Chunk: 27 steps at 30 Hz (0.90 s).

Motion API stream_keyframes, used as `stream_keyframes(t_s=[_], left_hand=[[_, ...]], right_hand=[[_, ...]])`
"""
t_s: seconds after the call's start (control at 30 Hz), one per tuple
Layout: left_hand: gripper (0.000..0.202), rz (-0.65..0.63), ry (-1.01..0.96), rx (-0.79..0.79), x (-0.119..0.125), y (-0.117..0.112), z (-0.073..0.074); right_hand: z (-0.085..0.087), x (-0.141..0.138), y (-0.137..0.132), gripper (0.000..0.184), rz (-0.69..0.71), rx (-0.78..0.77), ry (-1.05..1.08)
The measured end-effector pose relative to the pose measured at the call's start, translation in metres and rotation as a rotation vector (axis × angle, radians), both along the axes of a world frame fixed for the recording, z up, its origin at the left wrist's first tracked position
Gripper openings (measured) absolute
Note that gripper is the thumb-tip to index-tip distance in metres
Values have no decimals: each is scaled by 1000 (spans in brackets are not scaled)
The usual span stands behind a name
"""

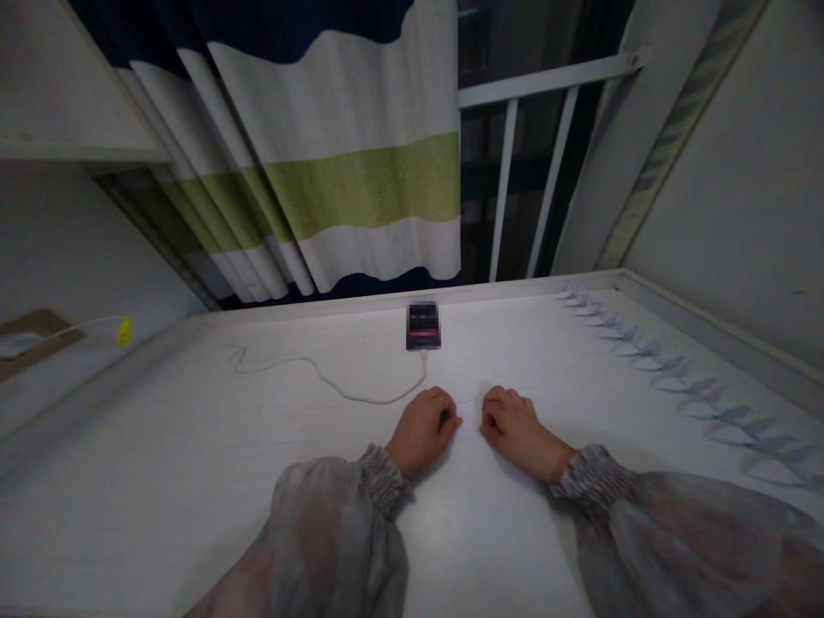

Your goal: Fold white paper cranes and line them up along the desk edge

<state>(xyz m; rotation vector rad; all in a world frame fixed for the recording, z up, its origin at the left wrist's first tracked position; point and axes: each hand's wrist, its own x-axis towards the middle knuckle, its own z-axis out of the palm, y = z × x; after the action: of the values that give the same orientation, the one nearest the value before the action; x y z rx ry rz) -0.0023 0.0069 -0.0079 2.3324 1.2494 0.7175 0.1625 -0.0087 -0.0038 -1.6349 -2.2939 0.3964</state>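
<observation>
A small piece of white paper [469,417] shows between my two hands, low over the white desk. My left hand [425,429] has its thumb and fingers pinched at the paper's left edge. From the other side, my right hand [518,429] pinches the right edge, its fingers curled. The paper is pale against the desk, so its outline and folds are hard to make out. Just beyond my hands lies a phone [423,326], its screen blurred.
A white cable [348,396] runs left from the phone across the desk [193,481]. Along the right edge stands a row of several folded white paper pieces [669,369]. A striped curtain [360,154] and a barred window [515,163] are behind the desk.
</observation>
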Motion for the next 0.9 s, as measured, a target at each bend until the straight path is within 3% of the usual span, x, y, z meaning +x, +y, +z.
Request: stream_keyframes(t_s=[0.23, 0.73, 0.9], left_hand=[[3, -19, 45, 57, 1, -3, -1], [4, 3, -61, -23, 0, 2, -2], [7, 6, -86, -55, 0, 3, -1]], right_hand=[[1, -1, 0, 11, -9, -21, -11], [-4, 1, 0, 8, -15, -30, 50], [-1, 12, 2, 14, 99, -44, 171]])
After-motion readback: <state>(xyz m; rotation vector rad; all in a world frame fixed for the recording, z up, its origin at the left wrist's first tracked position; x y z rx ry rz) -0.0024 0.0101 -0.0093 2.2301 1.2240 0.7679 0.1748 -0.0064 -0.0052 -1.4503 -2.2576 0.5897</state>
